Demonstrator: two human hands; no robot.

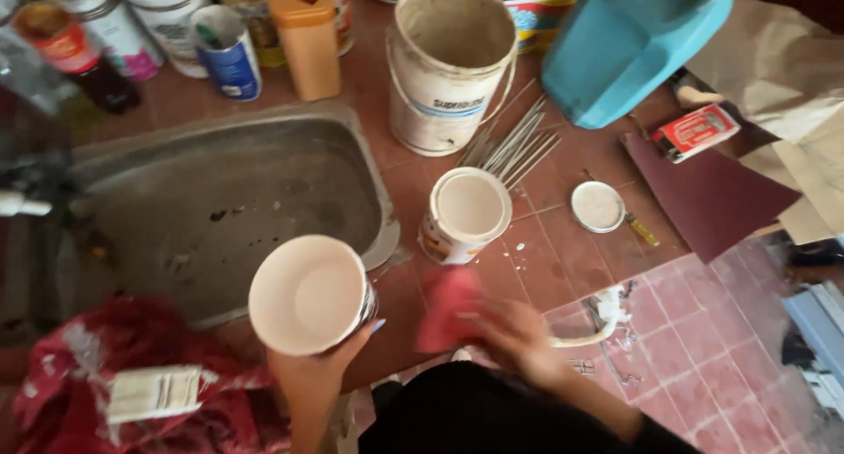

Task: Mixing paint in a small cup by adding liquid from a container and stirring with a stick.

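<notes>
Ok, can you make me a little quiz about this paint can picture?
1. True or false: the left hand holds an open can.
2. What colour is the cloth in the right hand? A blue, B red, C green.
3. What lies on the tiles right of the small open can standing by the sink?

Key: 1 true. 2 B. 3 a round lid.

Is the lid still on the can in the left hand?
No: the can in the left hand is open, its pale inside showing.
</notes>
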